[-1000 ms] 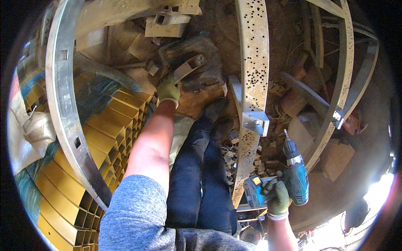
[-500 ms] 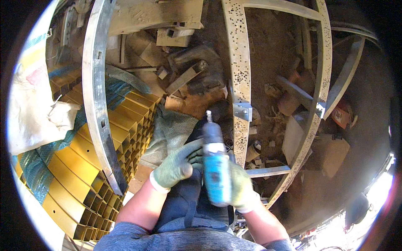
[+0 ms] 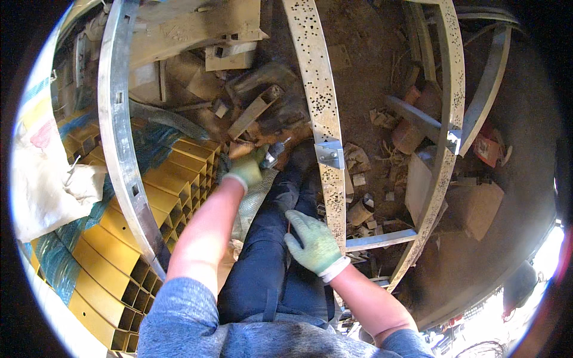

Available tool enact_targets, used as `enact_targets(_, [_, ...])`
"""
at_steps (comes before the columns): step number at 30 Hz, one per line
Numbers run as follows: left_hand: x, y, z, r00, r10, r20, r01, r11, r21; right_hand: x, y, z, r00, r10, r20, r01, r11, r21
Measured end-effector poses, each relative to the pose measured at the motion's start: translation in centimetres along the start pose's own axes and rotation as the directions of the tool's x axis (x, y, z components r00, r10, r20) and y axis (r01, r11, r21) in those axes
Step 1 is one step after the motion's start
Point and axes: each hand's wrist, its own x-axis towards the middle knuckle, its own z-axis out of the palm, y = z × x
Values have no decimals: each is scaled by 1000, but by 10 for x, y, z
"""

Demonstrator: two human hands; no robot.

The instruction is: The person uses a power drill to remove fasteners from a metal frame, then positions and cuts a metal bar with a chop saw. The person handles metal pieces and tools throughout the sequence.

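My left hand [image 3: 246, 167], in a pale green glove, reaches forward past my knees, closed round a cordless drill [image 3: 273, 155]. Only the drill's dark front end shows, with its bit pointing away to the right; the glove hides the rest. Over my right thigh rests my gloved right hand [image 3: 315, 240], its thumb and forefinger spread apart. A thin reddish line shows between them, too small to make out. Just beyond this hand runs a dark-speckled metal bar [image 3: 322, 89] with a small metal bracket [image 3: 329, 155] on its side.
Yellow square tubes [image 3: 104, 250] are stacked at left, partly wrapped in blue plastic. A curved silver bar [image 3: 116, 119] crosses above them. At right stands a second speckled bar [image 3: 452, 77], joined by a crosspiece [image 3: 382, 240]. Offcuts and a red container [image 3: 486, 149] lie on the ground.
The drill has gone from my right hand in front of my lap to my left hand, farther forward and lower. My right hand has let go and lies over my thigh.
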Motion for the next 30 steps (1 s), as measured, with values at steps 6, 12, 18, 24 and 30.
enact_targets(6, [81, -30, 1, 988, 127, -88, -120, 989, 82, -9, 16, -19, 998, -57, 25, 55, 996, 65])
enact_targets(12, [84, -17, -6, 807, 319, -496, -4, 844, 537, -8, 4, -17, 998, 55, -44, -49, 990, 133])
enact_targets(18, [10, 13, -17, 957, 13, -291, 74, 956, 285, -42, -17, -47, 982, 80, -172, -55, 988, 147])
enact_targets(24, [-142, 24, -12, 966, 81, -246, -57, 993, 102, -136, -30, -81, 922, 229, -313, -191, 970, 148])
enact_targets(30, [-281, 38, -38, 951, 54, -303, -107, 981, -163, -273, -40, -93, 812, 460, -360, -396, 887, 239])
